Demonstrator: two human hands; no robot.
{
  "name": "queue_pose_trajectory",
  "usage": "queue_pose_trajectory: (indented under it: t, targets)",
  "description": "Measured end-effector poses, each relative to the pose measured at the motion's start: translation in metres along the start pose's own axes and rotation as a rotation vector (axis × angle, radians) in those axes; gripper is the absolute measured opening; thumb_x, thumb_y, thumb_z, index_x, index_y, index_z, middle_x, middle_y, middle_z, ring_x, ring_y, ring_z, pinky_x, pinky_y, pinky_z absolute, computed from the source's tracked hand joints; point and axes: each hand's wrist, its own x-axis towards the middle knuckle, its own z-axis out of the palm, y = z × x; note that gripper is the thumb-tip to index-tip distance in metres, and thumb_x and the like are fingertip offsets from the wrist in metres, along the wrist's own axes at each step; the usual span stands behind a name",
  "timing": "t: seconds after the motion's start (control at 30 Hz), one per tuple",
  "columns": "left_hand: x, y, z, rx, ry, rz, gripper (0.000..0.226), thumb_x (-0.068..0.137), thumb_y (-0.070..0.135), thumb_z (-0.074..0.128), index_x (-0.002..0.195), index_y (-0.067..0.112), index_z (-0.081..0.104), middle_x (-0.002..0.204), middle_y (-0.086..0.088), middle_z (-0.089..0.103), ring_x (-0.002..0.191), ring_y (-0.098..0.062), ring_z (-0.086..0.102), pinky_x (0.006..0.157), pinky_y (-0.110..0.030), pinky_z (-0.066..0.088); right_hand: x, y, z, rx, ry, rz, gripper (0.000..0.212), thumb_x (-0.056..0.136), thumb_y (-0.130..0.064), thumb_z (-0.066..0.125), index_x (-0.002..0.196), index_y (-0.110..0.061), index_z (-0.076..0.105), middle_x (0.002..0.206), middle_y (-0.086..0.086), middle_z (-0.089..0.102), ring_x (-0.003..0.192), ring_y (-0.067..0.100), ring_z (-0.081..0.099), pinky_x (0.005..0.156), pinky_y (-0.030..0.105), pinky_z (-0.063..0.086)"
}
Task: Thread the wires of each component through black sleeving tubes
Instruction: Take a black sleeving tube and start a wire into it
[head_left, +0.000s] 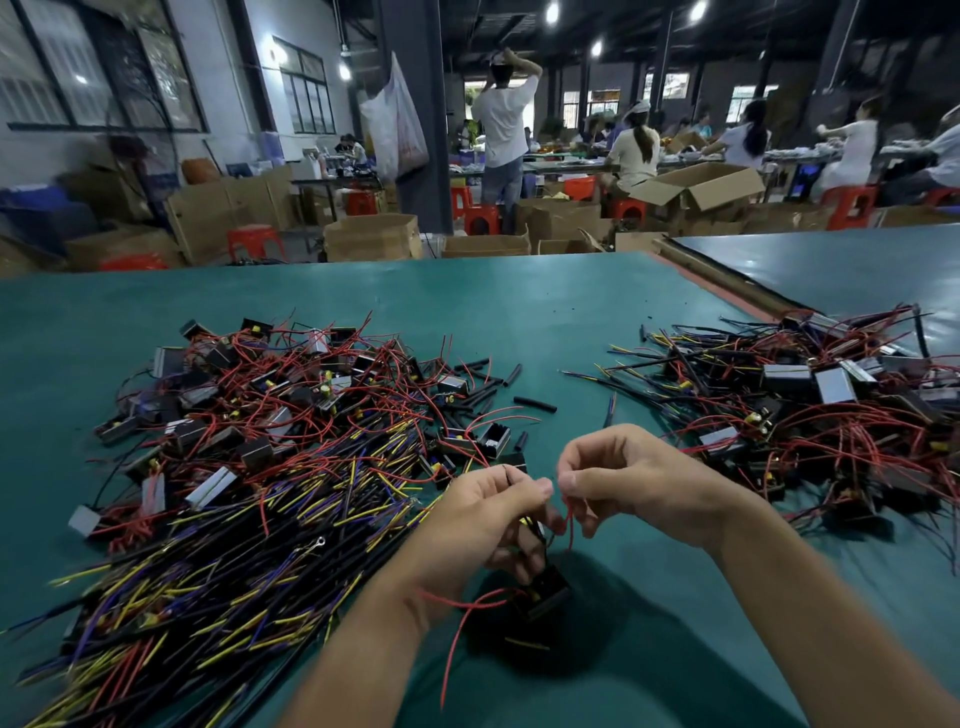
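Above the green table (519, 301) | left hand (493, 519) grips the black component (543, 597), which hangs just below it | right hand (639, 483) pinches its red wire (570, 519) | wire seems light and limp; best held close to the end; sleeving tubes (535, 404) lie beyond

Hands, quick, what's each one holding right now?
Left hand: closed, fingers curled round the black component.
Right hand: closed, pinching the red wire between thumb and forefinger.
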Motion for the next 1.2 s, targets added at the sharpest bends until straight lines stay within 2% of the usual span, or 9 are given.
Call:
queue_pose_trajectory:
  t: [0.13, 0.23, 0.3, 0.47, 0.57, 0.63, 0.8, 1.03, 1.2]
  targets:
    - [-0.001, 0.0, 0.0, 0.056, 0.038, 0.032, 0.03, 0.088, 0.008, 0.065, 0.076, 0.016, 0.039, 0.068, -0.005, 0.066, 0.042, -0.014, 0.052, 0.041, -0.021, 0.041, 0.0, 0.001, 0.0, 0.02, 0.046, 0.011, 0.003, 0.077, -0.009, 0.064, 0.074, -0.01, 0.065, 0.063, 0.01, 0.058, 0.056, 0.019, 0.053, 0.057, 0.026, 0.052]
    - [-0.001, -0.001, 0.002, 0.061, 0.069, 0.087, 0.038, 0.082, -0.003, 0.069, 0.075, 0.015, 0.036, 0.076, -0.02, 0.057, 0.038, -0.012, 0.048, 0.04, -0.021, 0.04, -0.001, 0.001, -0.001, 0.07, 0.022, 0.001, 0.003, 0.078, -0.008, 0.065, 0.076, -0.01, 0.066, 0.066, 0.011, 0.058, 0.057, 0.019, 0.054, 0.058, 0.027, 0.053]
    - [-0.001, -0.002, 0.003, 0.046, 0.061, 0.109, 0.039, 0.082, -0.006, 0.067, 0.073, 0.014, 0.035, 0.078, -0.022, 0.055, 0.037, -0.013, 0.047, 0.039, -0.021, 0.04, -0.002, 0.0, 0.0, 0.117, -0.001, -0.011, 0.005, 0.08, -0.008, 0.066, 0.076, -0.01, 0.066, 0.066, 0.011, 0.059, 0.057, 0.018, 0.057, 0.059, 0.028, 0.055]
    - [-0.001, -0.002, 0.0, 0.066, 0.03, 0.094, 0.036, 0.088, -0.001, 0.064, 0.071, 0.014, 0.035, 0.048, 0.001, 0.057, 0.035, -0.012, 0.05, 0.037, -0.02, 0.041, -0.003, 0.0, -0.003, 0.143, -0.061, -0.017, 0.006, 0.08, -0.003, 0.066, 0.08, -0.008, 0.065, 0.071, 0.016, 0.061, 0.059, 0.022, 0.062, 0.066, 0.033, 0.057]
    - [0.0, -0.002, 0.0, 0.069, 0.028, 0.089, 0.035, 0.091, -0.001, 0.06, 0.071, 0.014, 0.036, 0.049, 0.0, 0.059, 0.034, -0.011, 0.051, 0.036, -0.019, 0.04, -0.002, 0.001, -0.004, 0.074, -0.035, -0.031, 0.011, 0.079, 0.002, 0.072, 0.081, -0.006, 0.065, 0.076, 0.023, 0.063, 0.063, 0.026, 0.063, 0.066, 0.031, 0.056]
    - [0.0, -0.002, 0.001, 0.055, 0.037, 0.09, 0.034, 0.091, 0.0, 0.059, 0.071, 0.014, 0.036, 0.052, -0.003, 0.062, 0.034, -0.012, 0.051, 0.036, -0.018, 0.04, 0.0, 0.002, -0.002, 0.033, 0.037, -0.053, 0.007, 0.08, -0.003, 0.071, 0.079, -0.004, 0.065, 0.076, 0.025, 0.064, 0.065, 0.027, 0.063, 0.065, 0.03, 0.056]
    - [0.003, -0.005, 0.002, 0.013, 0.086, 0.119, 0.037, 0.083, 0.0, 0.07, 0.071, 0.014, 0.038, 0.055, -0.007, 0.06, 0.034, -0.015, 0.05, 0.037, -0.019, 0.041, 0.005, 0.005, 0.001, -0.036, 0.14, -0.096, 0.008, 0.077, -0.013, 0.069, 0.075, -0.005, 0.068, 0.069, 0.014, 0.066, 0.062, 0.019, 0.064, 0.062, 0.027, 0.056]
    - [0.004, -0.008, 0.003, 0.063, 0.135, 0.187, 0.037, 0.082, -0.008, 0.068, 0.072, 0.013, 0.039, 0.053, -0.002, 0.051, 0.033, -0.013, 0.043, 0.036, -0.019, 0.035, 0.005, 0.003, 0.007, -0.061, 0.155, -0.098, 0.017, 0.076, -0.017, 0.071, 0.076, -0.001, 0.067, 0.073, 0.014, 0.069, 0.064, 0.019, 0.064, 0.062, 0.028, 0.056]
    - [0.003, -0.007, 0.004, 0.108, 0.168, 0.254, 0.022, 0.08, -0.008, 0.069, 0.081, 0.009, 0.055, 0.05, 0.001, 0.054, 0.034, -0.01, 0.043, 0.038, -0.018, 0.035, 0.004, 0.001, 0.007, -0.028, 0.19, -0.089, 0.012, 0.075, -0.013, 0.072, 0.074, -0.001, 0.069, 0.068, 0.017, 0.067, 0.058, 0.021, 0.061, 0.059, 0.027, 0.054]
